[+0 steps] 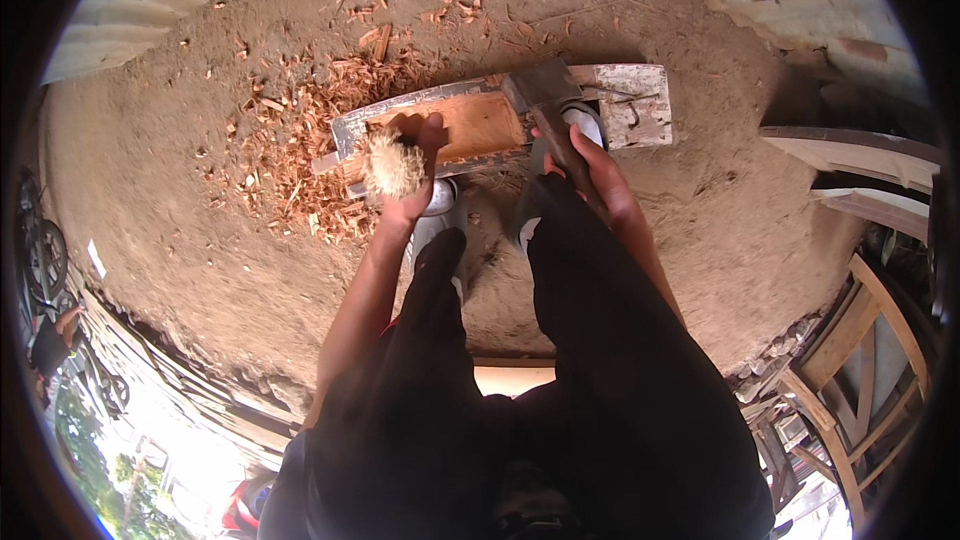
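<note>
Bare packed earth all around, brown and dusty, bounded by corrugated sheeting at the far edge. Nearest, two dark trouser legs [560,360] reaching down to two grey shoes [438,202] planted on the dirt. Just past the knees, two hands at work. Left hand [405,165] closed around one pale, fibrous tuft [392,166], fingers wrapped over its top, knuckles resting against the near edge of the plank. Right hand [592,168] clenched on the dark wooden handle of one axe [548,100], its grey metal head lying over the plank's right part. One long wooden plank [470,125] flat on the ground crosswise, its middle hewn to fresh orange wood, its right end whitish and worn. Beyond and to the left, one broad scatter of orange wood chips [300,130], far too many to count, thinning toward the far sheeting. Off to the right, two or three pale timber frames [850,360] leaning at the rim.
</note>
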`<state>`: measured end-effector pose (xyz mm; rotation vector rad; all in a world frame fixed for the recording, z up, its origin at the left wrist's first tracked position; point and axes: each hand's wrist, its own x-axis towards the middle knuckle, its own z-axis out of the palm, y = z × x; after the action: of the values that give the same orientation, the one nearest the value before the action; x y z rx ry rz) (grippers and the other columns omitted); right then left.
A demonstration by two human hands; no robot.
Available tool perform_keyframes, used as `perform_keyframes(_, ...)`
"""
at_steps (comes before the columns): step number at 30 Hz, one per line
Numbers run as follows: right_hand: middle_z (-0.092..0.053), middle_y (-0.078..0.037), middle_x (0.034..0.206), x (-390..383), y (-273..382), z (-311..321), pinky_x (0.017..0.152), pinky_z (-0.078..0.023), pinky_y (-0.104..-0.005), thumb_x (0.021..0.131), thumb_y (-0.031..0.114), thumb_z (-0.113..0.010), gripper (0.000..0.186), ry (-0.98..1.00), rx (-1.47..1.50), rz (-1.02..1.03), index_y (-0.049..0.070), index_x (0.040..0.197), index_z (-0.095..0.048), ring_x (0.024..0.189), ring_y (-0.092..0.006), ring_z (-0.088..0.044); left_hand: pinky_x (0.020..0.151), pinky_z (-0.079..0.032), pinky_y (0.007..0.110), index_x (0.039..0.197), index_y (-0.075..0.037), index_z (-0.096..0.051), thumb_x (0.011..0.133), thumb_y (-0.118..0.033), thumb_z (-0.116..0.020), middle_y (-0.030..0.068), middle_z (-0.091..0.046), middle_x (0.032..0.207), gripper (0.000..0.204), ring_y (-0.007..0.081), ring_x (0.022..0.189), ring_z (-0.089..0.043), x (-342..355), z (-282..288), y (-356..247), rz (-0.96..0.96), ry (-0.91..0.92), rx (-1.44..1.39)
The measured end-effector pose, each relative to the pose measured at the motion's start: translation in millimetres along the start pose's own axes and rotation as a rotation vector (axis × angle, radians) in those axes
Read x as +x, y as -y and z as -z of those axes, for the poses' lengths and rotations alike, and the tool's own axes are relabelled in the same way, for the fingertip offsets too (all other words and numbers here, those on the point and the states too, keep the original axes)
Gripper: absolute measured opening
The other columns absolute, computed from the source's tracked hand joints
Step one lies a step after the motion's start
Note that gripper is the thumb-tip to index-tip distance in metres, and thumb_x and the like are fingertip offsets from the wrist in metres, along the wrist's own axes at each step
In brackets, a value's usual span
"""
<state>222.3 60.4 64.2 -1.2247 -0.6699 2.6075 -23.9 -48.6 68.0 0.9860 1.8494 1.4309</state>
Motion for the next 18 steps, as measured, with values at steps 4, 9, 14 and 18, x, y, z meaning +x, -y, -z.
perform_keyframes(4,-0.052,0.001,0.071,1,0,-7,0.043,-0.033,-0.0208,0.105,0.054,-0.043,0.060,0.007,0.028,-0.019,0.005,0.138,-0.050,0.048,-0.0048,-0.040,0.068,-0.044,0.032,0.082,-0.004,-0.056,0.100,-0.024,-0.065,0.0049,-0.058,0.074,0.029,0.0134,0.071,-0.052,15,-38,-6,0.140,-0.074,-0.181)
perform_keyframes(9,-0.054,0.000,0.073,1,0,-8,0.044,-0.035,-0.0205,0.105,0.052,-0.045,0.055,-0.016,-0.015,0.012,0.007,0.136,-0.052,0.049,-0.0049,-0.043,0.081,-0.041,0.028,0.097,-0.007,-0.056,0.102,-0.029,-0.062,0.0009,-0.055,0.091,0.024,0.0118,0.086,-0.049,30,-45,24,0.257,-0.029,-0.485)
perform_keyframes(14,-0.059,-0.003,0.078,-5,2,-10,0.044,-0.039,-0.0231,0.104,0.048,-0.050,0.050,-0.076,-0.257,0.095,0.008,0.134,-0.050,0.050,-0.0091,-0.050,0.074,-0.045,0.032,0.090,-0.003,-0.058,0.100,-0.036,-0.065,0.0042,-0.057,0.083,0.035,0.0143,0.078,-0.053,35,-55,13,0.258,-0.021,-0.265)
perform_keyframes(18,-0.059,-0.006,0.082,-25,22,-29,0.047,-0.042,-0.0234,0.104,0.029,-0.056,0.042,-0.170,-0.391,0.245,0.005,0.136,-0.046,0.054,-0.0094,-0.052,0.075,-0.045,0.034,0.092,-0.002,-0.058,0.100,-0.038,-0.064,0.0073,-0.057,0.083,0.038,0.0167,0.078,-0.054,36,-58,3,0.176,-0.001,-0.153)
